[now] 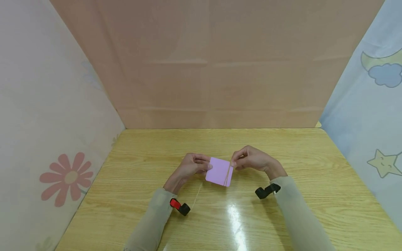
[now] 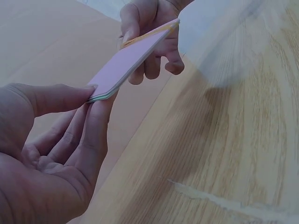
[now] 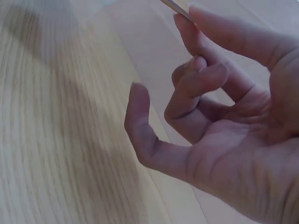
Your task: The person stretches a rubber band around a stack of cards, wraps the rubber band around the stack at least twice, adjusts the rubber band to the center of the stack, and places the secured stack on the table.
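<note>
A thin stack of square paper cards (image 1: 217, 170), pink on top with a greenish layer at its edge, is held between both hands above the table. My left hand (image 1: 192, 165) pinches its left side, thumb on the pink face and fingers beneath. Around the right part of the stack runs a tan rubber band (image 1: 227, 177), two strands crossing the pink face. At the upper right edge my right hand (image 1: 251, 158) pinches stack and band between thumb and forefinger. The other right fingers curl loosely away in the right wrist view, where only a sliver of stack (image 3: 176, 8) shows.
Beneath the hands lies a wood-grain table (image 1: 150, 146) with a bright glare spot near its front. A plain brownish panel (image 1: 204, 87) closes off the back. Patterned white cloth walls, one with a red flower (image 1: 70, 177), stand at both sides.
</note>
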`<state>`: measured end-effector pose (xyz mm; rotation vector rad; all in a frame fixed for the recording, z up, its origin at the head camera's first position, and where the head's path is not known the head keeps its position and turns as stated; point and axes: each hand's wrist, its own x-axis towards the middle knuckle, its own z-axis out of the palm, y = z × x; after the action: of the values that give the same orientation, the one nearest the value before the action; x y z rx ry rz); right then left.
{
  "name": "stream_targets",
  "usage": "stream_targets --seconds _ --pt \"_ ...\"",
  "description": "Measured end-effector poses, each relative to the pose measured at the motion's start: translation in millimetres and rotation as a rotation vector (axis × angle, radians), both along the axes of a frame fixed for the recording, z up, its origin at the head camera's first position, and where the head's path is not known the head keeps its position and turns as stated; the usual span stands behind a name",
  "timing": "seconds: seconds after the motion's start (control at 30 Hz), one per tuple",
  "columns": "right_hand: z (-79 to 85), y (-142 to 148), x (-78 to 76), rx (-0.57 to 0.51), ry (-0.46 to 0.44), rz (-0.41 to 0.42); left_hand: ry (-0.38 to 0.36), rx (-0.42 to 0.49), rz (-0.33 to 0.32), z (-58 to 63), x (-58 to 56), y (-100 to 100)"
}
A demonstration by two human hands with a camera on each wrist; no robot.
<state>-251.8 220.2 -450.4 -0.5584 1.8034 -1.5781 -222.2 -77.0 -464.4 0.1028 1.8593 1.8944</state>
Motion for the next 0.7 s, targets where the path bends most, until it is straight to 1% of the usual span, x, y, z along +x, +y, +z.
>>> stream_targets --seconds 0.13,0.23,0.3,0.4,0.57,0.7 --pt "3.7 -4.0 1.7 -0.007 -0.057 -0.013 0.004 0.007 -0.013 -0.6 -0.5 -0.3" --pt "6.8 -6.2 3.6 -0.020 -0.105 -0.055 0.007 0.020 0.006 -0.7 -0.5 -1.3" --pt "8.1 -6.5 5.1 -0.020 -0.119 -0.088 0.008 0.027 0.026 -1.1 -0.6 -1.9" --pt "8.2 -6.6 6.4 -0.010 -0.115 -0.118 0.006 0.037 0.053 -2.1 -0.4 -2.5" --pt "8.3 -10.5 7.2 0.066 -0.063 -0.189 -0.003 0.049 0.079 -2.2 0.0 -3.1" --pt "11.3 -13.7 7.6 0.112 -0.015 -0.241 -0.006 0.055 0.078 -2.7 0.2 -5.2"
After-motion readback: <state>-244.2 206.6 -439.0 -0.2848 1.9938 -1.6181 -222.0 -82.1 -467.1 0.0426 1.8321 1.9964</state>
